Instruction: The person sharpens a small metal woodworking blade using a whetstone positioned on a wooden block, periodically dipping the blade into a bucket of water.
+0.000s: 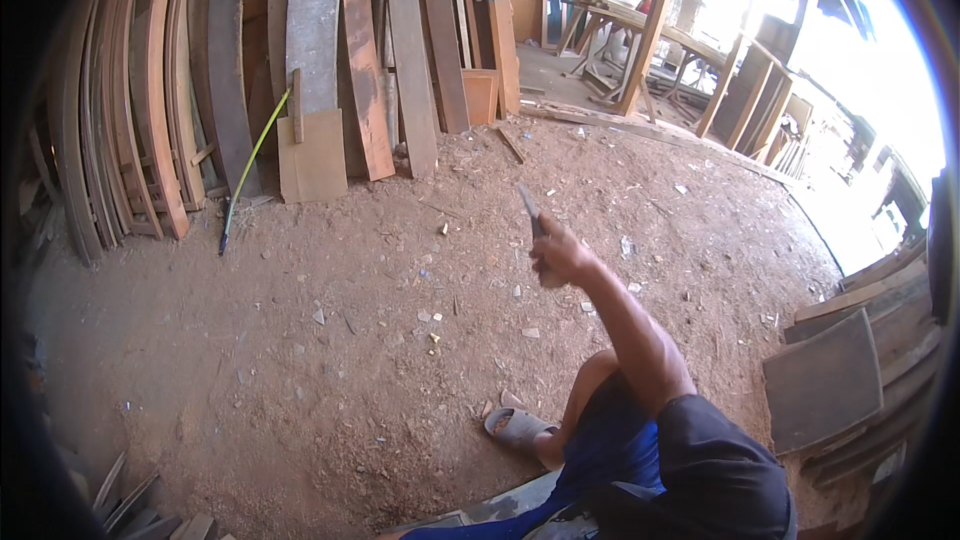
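My right hand [562, 258] is stretched out over the dirt floor with its fingers closed around the handle of a knife-like tool. The tool's narrow grey blade [528, 202] sticks out past the fist and points away from me, up and slightly left. Its tip hangs in front of the ground and touches nothing that I can make out. Most of the handle is hidden in the fist, so the exact kind of tool does not show. My left hand is out of view.
Tall planks [405, 60] lean upright along the far left, with a yellow-green strip [255, 155] slanting against them. Wood chips and scraps litter the dirt floor [350, 340]. Dark boards [825, 380] are stacked at the right. A wooden post [652, 30] and workbench [650, 18] stand farther back.
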The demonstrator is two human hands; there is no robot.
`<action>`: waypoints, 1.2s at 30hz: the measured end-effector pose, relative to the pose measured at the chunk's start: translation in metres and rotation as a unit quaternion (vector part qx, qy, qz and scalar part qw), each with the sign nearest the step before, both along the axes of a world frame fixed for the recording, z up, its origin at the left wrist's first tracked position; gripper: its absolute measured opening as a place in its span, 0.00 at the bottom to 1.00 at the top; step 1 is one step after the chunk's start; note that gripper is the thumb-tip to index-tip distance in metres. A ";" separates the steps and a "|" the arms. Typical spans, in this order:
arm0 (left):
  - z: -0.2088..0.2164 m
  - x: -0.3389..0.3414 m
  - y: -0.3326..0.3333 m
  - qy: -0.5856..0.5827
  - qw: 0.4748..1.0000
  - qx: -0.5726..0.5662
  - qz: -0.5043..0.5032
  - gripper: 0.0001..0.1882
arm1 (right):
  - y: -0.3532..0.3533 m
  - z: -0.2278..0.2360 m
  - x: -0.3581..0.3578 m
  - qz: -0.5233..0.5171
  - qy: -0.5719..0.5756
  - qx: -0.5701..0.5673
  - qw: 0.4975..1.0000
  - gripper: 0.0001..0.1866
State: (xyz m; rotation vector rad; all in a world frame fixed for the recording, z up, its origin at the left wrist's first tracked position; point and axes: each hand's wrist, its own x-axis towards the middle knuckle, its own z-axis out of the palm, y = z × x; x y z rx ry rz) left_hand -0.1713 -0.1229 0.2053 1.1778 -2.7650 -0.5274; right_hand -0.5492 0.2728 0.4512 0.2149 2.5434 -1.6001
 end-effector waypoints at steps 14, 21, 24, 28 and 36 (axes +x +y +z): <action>-0.007 0.016 -0.017 0.007 1.000 0.017 0.018 0.21 | 0.056 0.171 -0.118 0.123 0.255 0.622 0.730 0.07; -0.011 0.018 -0.010 0.012 0.999 0.034 0.014 0.21 | 0.081 0.189 -0.139 0.156 0.281 0.704 0.634 0.06; -0.012 0.023 -0.017 0.010 0.999 0.030 0.020 0.21 | 0.070 0.187 -0.137 0.106 0.232 0.585 0.770 0.07; -0.013 0.028 -0.022 0.009 0.999 0.029 0.026 0.22 | 0.059 0.176 -0.120 0.092 0.222 0.521 0.819 0.06; -0.014 0.039 -0.031 0.013 0.999 0.025 0.035 0.22 | 0.083 0.102 -0.118 0.122 0.223 0.562 0.787 0.07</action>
